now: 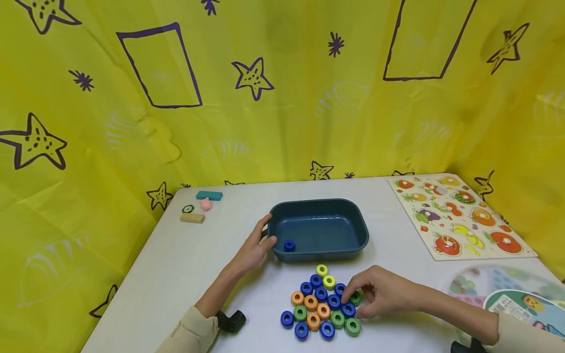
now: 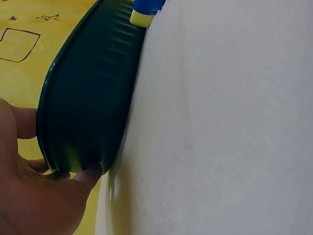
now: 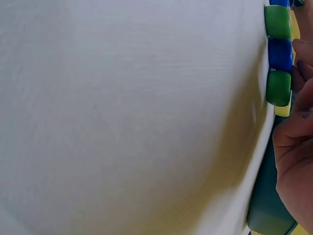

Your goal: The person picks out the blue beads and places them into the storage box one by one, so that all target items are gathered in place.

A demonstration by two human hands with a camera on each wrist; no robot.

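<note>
At its left end, my left hand (image 1: 252, 252) grips the dark teal tray (image 1: 318, 257), thumb near the front corner and fingers along the outer side. In the left wrist view the thumb presses the tray's (image 2: 88, 98) end. One blue ring (image 1: 289, 245) lies inside at the front left. My right hand (image 1: 384, 292) bends over the right side of a cluster of rings, its index finger and thumb about a blue ring (image 1: 348, 310). Green rings (image 1: 352, 326), orange rings (image 1: 313, 321) and yellow rings (image 1: 328, 282) lie close around. The right wrist view shows the fingertips beside a blue ring (image 3: 280, 54).
A fruit puzzle board (image 1: 468, 220) lies at the right, with a round-edged printed package (image 1: 525, 309) nearer. Back left are a teal block (image 1: 209, 196), a pink figure (image 1: 205, 204), a round token (image 1: 188, 209) and a wooden block (image 1: 192, 217). Yellow curtain (image 1: 282, 127) surrounds the table.
</note>
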